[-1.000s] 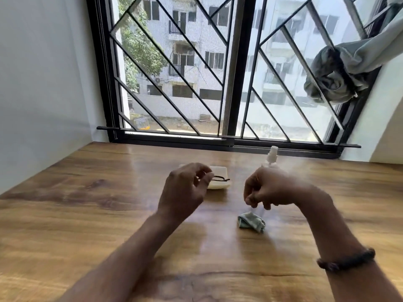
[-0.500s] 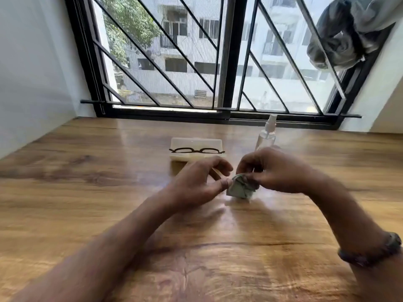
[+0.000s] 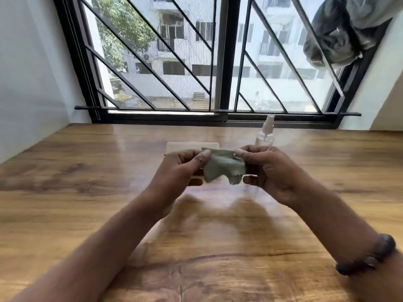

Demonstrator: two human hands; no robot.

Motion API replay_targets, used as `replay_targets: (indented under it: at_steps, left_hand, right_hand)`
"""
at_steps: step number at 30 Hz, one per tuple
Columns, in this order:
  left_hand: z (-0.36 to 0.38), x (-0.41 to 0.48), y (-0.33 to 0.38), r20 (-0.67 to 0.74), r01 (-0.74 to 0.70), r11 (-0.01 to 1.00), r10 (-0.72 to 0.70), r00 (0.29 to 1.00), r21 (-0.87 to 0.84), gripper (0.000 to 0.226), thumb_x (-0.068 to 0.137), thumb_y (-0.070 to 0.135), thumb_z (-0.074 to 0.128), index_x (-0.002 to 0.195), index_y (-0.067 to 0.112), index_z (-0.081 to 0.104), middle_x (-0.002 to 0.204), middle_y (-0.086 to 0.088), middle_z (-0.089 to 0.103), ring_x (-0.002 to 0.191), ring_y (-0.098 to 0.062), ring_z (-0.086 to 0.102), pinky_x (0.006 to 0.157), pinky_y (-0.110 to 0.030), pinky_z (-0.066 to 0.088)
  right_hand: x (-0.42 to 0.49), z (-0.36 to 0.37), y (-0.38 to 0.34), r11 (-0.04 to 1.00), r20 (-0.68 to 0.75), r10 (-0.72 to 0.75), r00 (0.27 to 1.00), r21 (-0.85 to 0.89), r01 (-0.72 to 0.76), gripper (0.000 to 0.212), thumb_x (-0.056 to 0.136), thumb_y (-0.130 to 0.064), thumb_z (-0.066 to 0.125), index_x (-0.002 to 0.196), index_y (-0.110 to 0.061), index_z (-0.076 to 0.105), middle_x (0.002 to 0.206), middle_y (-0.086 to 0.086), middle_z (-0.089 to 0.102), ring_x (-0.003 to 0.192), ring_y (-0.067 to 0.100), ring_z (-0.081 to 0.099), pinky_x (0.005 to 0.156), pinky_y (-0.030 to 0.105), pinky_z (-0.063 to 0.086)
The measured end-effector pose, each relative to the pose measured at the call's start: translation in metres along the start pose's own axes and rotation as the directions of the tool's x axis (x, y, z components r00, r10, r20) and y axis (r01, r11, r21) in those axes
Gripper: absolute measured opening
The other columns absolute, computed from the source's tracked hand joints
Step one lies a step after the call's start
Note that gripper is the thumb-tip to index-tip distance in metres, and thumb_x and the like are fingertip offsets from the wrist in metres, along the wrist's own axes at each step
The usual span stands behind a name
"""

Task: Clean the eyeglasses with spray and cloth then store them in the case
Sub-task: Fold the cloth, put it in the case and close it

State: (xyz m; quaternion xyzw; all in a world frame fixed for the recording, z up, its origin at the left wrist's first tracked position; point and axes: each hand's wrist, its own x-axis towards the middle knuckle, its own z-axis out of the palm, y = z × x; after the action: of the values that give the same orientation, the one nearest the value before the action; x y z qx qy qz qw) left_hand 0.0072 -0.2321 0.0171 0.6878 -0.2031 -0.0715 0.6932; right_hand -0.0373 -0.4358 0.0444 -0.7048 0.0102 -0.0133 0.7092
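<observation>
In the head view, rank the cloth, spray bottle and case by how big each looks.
1. green cloth, spread between the left hand and right hand, nearest the camera.
2 or 3, unsure. case is mostly hidden behind the hands; spray bottle is farther back, its base hidden.

Wood-grain table point(image 3: 65, 192) fills the lower frame, glossy with daylight glare near the middle. Behind it a wide black-framed window point(image 3: 222, 62) with diagonal metal grille bars. Outside: pale apartment blocks and a green tree point(image 3: 124, 33). White walls point(image 3: 28, 73) on both sides. Grey curtain point(image 3: 335, 40) bunched and knotted at upper right.
</observation>
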Motion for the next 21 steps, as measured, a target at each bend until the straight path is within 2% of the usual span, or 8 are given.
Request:
replay_targets:
  at_steps: [2, 4, 6, 8, 10, 13, 17, 21]
  left_hand:
    - [0.001, 0.000, 0.000, -0.033, 0.018, 0.999, -0.019, 0.999, -0.050, 0.024, 0.100, 0.025, 0.061, 0.105, 0.007, 0.075, 0.076, 0.002, 0.070, 0.067, -0.008, 0.061, 0.063, -0.022, 0.049]
    - [0.002, 0.000, 0.000, -0.093, -0.021, 1.000, 0.019, 0.995, -0.018, 0.015, 0.097, 0.020, 0.066, 0.106, 0.010, 0.073, 0.079, 0.001, 0.073, 0.069, -0.011, 0.064, 0.059, -0.023, 0.053]
    - [0.004, 0.000, -0.004, -0.185, -0.126, 0.973, 0.162, 0.969, 0.191, 0.018, 0.094, 0.021, 0.072, 0.111, 0.017, 0.066, 0.090, 0.001, 0.075, 0.080, -0.012, 0.071, 0.064, -0.026, 0.059]
    - [0.006, 0.000, -0.007, -0.212, -0.264, 0.816, 0.418, 0.883, 0.514, 0.023, 0.091, 0.030, 0.074, 0.109, 0.021, 0.061, 0.097, 0.006, 0.071, 0.088, -0.007, 0.070, 0.068, -0.022, 0.057]
    - [0.009, -0.002, -0.004, -0.144, -0.383, 0.687, 0.577, 0.804, 0.617, 0.022, 0.091, 0.037, 0.073, 0.099, 0.020, 0.061, 0.093, 0.009, 0.067, 0.085, -0.006, 0.067, 0.062, -0.014, 0.047]
    - [0.014, -0.007, 0.001, -0.039, -0.440, 0.715, 0.545, 0.837, 0.542, 0.026, 0.088, 0.045, 0.074, 0.088, 0.019, 0.067, 0.079, 0.011, 0.070, 0.070, -0.006, 0.066, 0.056, -0.010, 0.041]
    - [0.020, -0.011, 0.000, -0.006, -0.346, 0.826, 0.389, 0.921, 0.444, 0.039, 0.075, 0.059, 0.071, 0.090, 0.023, 0.069, 0.076, 0.016, 0.071, 0.065, 0.000, 0.066, 0.057, -0.009, 0.042]
    - [0.018, -0.009, -0.003, -0.039, -0.313, 0.837, 0.369, 0.929, 0.449, 0.019, 0.083, 0.038, 0.079, 0.091, 0.023, 0.071, 0.077, 0.011, 0.073, 0.068, -0.004, 0.068, 0.059, -0.014, 0.047]
  right_hand:
    - [0.000, 0.003, 0.001, 0.990, 0.028, 0.068, 0.997, 0.119, -0.071, 0.013, 0.091, -0.018, 0.064, 0.081, -0.014, 0.069, 0.075, 0.005, 0.065, 0.066, 0.017, 0.060, 0.058, 0.025, 0.046]
    - [0.000, 0.007, 0.003, 0.965, 0.052, 0.119, 0.992, 0.231, -0.128, 0.013, 0.092, -0.018, 0.063, 0.083, -0.012, 0.070, 0.077, 0.006, 0.067, 0.066, 0.017, 0.061, 0.062, 0.025, 0.051]
    - [0.000, 0.011, 0.007, 0.935, 0.079, 0.136, 0.988, 0.318, -0.154, 0.010, 0.091, -0.017, 0.065, 0.088, -0.008, 0.070, 0.082, 0.009, 0.070, 0.067, 0.018, 0.066, 0.064, 0.026, 0.056]
    - [0.000, 0.013, 0.009, 0.918, 0.092, 0.119, 0.989, 0.369, -0.145, 0.011, 0.089, -0.016, 0.066, 0.093, -0.006, 0.069, 0.086, 0.012, 0.072, 0.070, 0.019, 0.070, 0.067, 0.028, 0.060]
    - [0.001, 0.014, 0.011, 0.910, 0.097, 0.100, 0.990, 0.393, -0.131, 0.017, 0.085, -0.017, 0.070, 0.096, -0.004, 0.069, 0.087, 0.013, 0.072, 0.071, 0.019, 0.070, 0.068, 0.028, 0.061]
    - [0.001, 0.015, 0.012, 0.907, 0.112, 0.086, 0.990, 0.402, -0.124, 0.022, 0.083, -0.020, 0.072, 0.097, -0.005, 0.068, 0.086, 0.012, 0.070, 0.071, 0.019, 0.069, 0.069, 0.027, 0.061]
    - [0.001, 0.015, 0.013, 0.913, 0.109, 0.077, 0.991, 0.392, -0.114, 0.023, 0.083, -0.022, 0.072, 0.095, -0.002, 0.068, 0.090, 0.015, 0.071, 0.076, 0.024, 0.068, 0.075, 0.033, 0.061]
    - [0.000, 0.017, 0.012, 0.926, 0.091, 0.088, 0.992, 0.359, -0.115, 0.027, 0.085, -0.024, 0.072, 0.101, -0.003, 0.069, 0.092, 0.014, 0.071, 0.076, 0.022, 0.068, 0.071, 0.030, 0.058]
